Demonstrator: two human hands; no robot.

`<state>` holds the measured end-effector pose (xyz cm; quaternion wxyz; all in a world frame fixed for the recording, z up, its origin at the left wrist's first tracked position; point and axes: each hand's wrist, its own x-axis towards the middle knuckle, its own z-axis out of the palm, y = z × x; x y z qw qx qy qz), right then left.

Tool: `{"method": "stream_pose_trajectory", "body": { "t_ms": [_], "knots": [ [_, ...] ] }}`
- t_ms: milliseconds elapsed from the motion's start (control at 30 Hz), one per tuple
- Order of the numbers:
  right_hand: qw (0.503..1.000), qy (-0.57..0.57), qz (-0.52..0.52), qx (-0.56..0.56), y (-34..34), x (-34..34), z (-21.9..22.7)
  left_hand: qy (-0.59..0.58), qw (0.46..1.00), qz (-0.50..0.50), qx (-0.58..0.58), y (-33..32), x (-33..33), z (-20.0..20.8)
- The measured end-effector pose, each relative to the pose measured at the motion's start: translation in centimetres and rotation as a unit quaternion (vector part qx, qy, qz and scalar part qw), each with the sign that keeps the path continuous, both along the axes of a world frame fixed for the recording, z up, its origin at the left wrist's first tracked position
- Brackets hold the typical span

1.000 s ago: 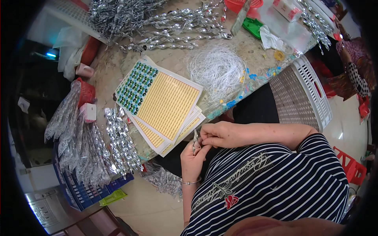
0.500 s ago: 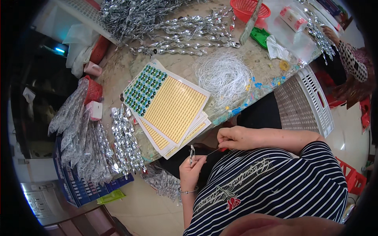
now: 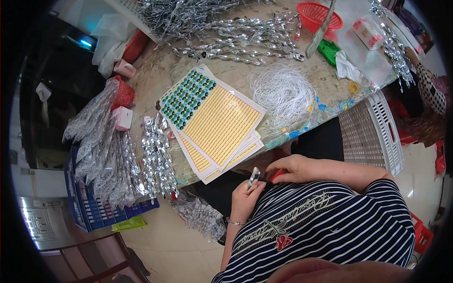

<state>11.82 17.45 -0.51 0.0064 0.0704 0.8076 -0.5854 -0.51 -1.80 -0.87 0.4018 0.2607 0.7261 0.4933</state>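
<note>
My left hand (image 3: 244, 200) is closed in front of my striped shirt, below the table edge. A twisted strip of shiny silver foil (image 3: 253, 179) sticks up out of its fingers. Close by on the right is my right hand (image 3: 291, 167), its fingers curled and bent down towards the left one. What those fingers pinch is hidden. Something red (image 3: 278, 175) shows just under them. Stacked sticker sheets (image 3: 222, 127), with green-blue round stickers and yellow strips, lie on the table beyond my hands. A loose heap of white string (image 3: 283, 92) lies right of the sheets.
Silver twisted strips (image 3: 250, 37) pile up at the back, and more foil bundles (image 3: 158, 158) hang over the left edge. A red basket (image 3: 321, 19) and green tray (image 3: 328, 51) stand far right. A white crate (image 3: 384, 127) is beside me. Another person's sleeve (image 3: 430, 89) shows at right.
My hands have come closer together, the left moving right and up with the foil strip. The thin string stretched between them earlier no longer shows. The whole view has shifted slightly.
</note>
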Motion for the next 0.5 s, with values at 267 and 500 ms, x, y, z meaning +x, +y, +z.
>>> {"method": "stream_pose_trajectory", "body": {
  "t_ms": [267,500],
  "knots": [
    [0.987,-0.107,0.055,-0.110,0.0,-1.2,1.9,-0.074,0.996,0.011,0.039,1.3,0.1,1.3],
    [0.999,0.051,-0.002,0.014,0.5,-1.8,1.2,-0.025,0.999,0.043,0.008,0.9,-0.5,1.4]
  ]
}}
